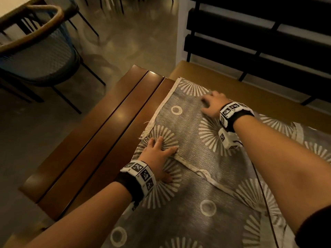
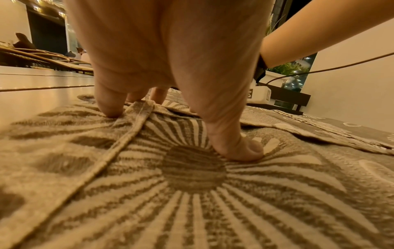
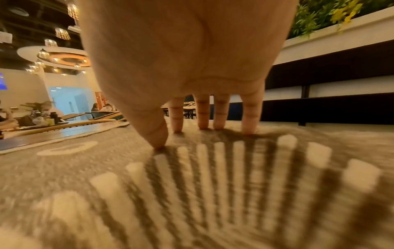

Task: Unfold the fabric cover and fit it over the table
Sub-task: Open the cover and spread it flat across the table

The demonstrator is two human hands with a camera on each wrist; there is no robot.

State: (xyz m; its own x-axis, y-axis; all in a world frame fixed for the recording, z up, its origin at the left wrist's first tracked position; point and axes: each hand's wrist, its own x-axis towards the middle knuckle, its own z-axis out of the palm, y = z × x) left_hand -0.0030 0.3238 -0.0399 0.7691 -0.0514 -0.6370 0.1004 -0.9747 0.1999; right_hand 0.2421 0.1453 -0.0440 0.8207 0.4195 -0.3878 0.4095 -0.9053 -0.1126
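Fabric cover lying on the wooden tabletop, grey with pale sunburst and ring print, still partly folded: one flap doubled back over the lower layer, its pale hemmed edge running diagonally between the two arms. Left strip of tabletop bare; cover's far corner sitting near the far edge.

Left hand flat on a sunburst near the flap's left corner, fingers spread, thumb planted apart, all pressing down; hem bunched up between thumb and fingers in the left wrist view, nothing pinched. Right hand further out on the flap, fingers straight, slightly apart, tips pressing the cloth; pinching nothing either.

Step in hand, by appearance: mid-unfold, flap being flattened or pinned, not yet fitted. Roughly halfway at best.

Next move likely calls for pinching the hemmed edge or a corner of the flap, lifting and swinging it outward to open the fold, then dragging the whole cover left over the bare boards. Snagging of the frayed corner possible.
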